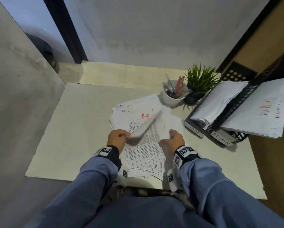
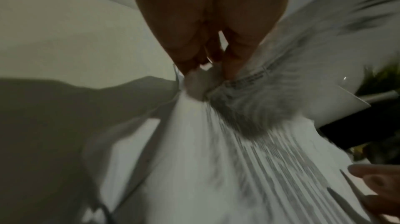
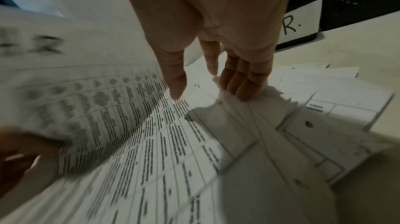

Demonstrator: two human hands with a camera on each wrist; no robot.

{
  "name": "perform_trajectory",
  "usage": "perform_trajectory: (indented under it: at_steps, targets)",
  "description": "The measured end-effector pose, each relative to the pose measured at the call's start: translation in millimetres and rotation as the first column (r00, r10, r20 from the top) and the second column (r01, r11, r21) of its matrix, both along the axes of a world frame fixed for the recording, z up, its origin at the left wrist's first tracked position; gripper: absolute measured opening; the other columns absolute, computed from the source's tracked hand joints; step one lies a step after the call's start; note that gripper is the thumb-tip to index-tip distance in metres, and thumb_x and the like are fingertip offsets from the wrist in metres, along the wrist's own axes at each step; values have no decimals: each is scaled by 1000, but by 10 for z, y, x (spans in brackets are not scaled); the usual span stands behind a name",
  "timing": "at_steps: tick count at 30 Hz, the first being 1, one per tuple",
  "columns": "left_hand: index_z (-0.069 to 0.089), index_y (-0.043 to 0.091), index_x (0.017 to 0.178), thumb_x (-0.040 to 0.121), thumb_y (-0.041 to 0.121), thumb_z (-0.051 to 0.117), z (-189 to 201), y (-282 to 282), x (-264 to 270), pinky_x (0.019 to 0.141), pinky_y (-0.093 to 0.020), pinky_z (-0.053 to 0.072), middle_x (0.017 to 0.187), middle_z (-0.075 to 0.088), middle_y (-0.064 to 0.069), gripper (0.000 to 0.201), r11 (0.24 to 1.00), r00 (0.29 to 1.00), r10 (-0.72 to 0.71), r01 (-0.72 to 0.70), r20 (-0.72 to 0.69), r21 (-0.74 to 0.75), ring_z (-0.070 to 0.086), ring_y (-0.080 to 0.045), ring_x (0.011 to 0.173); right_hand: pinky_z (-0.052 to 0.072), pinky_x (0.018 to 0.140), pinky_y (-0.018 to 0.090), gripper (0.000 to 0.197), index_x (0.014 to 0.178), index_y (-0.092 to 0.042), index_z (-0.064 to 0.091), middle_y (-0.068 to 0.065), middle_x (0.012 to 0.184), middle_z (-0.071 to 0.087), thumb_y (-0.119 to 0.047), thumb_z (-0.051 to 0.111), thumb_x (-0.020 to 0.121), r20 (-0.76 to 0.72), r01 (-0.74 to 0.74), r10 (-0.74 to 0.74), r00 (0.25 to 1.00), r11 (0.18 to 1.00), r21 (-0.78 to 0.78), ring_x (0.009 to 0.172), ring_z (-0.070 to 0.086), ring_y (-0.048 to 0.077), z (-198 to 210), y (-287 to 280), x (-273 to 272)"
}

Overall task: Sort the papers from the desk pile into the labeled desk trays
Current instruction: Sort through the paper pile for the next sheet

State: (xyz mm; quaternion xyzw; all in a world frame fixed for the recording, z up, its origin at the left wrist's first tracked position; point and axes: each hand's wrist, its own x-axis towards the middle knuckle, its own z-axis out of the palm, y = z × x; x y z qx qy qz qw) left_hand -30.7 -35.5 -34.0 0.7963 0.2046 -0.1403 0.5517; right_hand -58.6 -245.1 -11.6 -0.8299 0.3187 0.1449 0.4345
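Left hand (image 1: 117, 137) pinches a blurred sheet (image 1: 146, 125) in its grip above the pile (image 1: 142, 153) on the desk (image 1: 82, 122), right hand (image 1: 172, 139) loose-fingered at the pile's three o'clock edge.

You get dim, flat light; the lifted sheet (image 1: 146, 125) smears with motion blur, wrist views blur heavily, and edges bend outward.

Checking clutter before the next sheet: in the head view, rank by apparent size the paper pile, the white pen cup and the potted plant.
1. paper pile, clearly largest.
2. potted plant.
3. white pen cup.
Plant and cup look close in size; that order is unsure.
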Motion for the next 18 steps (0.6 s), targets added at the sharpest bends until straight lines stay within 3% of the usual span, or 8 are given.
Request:
perform_trajectory:
  at_steps: [2,3,4,6,8,13,15,18]
  targets:
    - [70,22,48,74,-17,44,-90,52,11,68,-33,44,58,63,3,53,998,999,-28,26,-32,-58,57,-27,75,46,62,19,48,106,-20,55,0,103,52,2,70,66,87,105,-126,988,972,212,86,50,17,27,-20,23]
    - [69,21,46,72,-19,42,-89,57,16,67,-34,43,54,62,3,55,995,998,-44,40,-43,-92,56,-29,75,48,67,11,59,123,-10,50,3,116,53,10,68,70,111,133,-179,977,933,335,95,53,17,86,-45,44]
    - [68,19,43,71,-20,42,-63,49,16,65,-33,43,53,62,1,55,992,996,-69,63,-51,-106,57,-29,73,50,69,12,56,123,-1,51,8,117,56,15,66,72,123,131,-188,974,920,368,97,56,21,92,-82,66]
    - [66,18,43,72,-21,42,52,21,9,60,-28,44,59,62,-4,54,990,991,-119,114,-58,-82,57,-27,66,52,73,30,30,97,1,65,14,96,65,15,66,70,102,144,-192,976,922,360,88,61,28,126,-158,93]
    - [64,9,53,71,-20,39,147,-1,8,58,-26,42,69,63,-10,42,993,991,-122,122,-55,-4,56,-28,66,52,73,36,18,71,-5,65,10,75,63,12,67,65,29,211,-237,971,908,363,80,61,33,116,-205,68]
    - [59,3,107,89,7,50,173,-27,75,88,-34,46,116,60,-16,21,965,996,5,19,-92,262,57,-34,104,43,38,9,28,69,3,60,10,68,55,28,46,71,67,246,-318,946,835,493,64,51,19,247,-219,-81]
    - [51,3,117,88,20,58,196,-54,76,91,-34,45,122,54,-14,34,966,986,1,42,-167,256,55,-34,108,42,37,7,32,66,0,58,8,68,54,28,45,73,82,206,-290,953,827,523,64,49,15,284,-216,-106]
    - [49,3,114,88,11,55,234,-64,71,91,-34,45,119,54,-14,28,971,980,17,32,-198,238,56,-33,105,43,40,6,33,65,-2,57,6,69,55,28,46,74,96,207,-295,951,835,510,64,50,13,262,-217,-114]
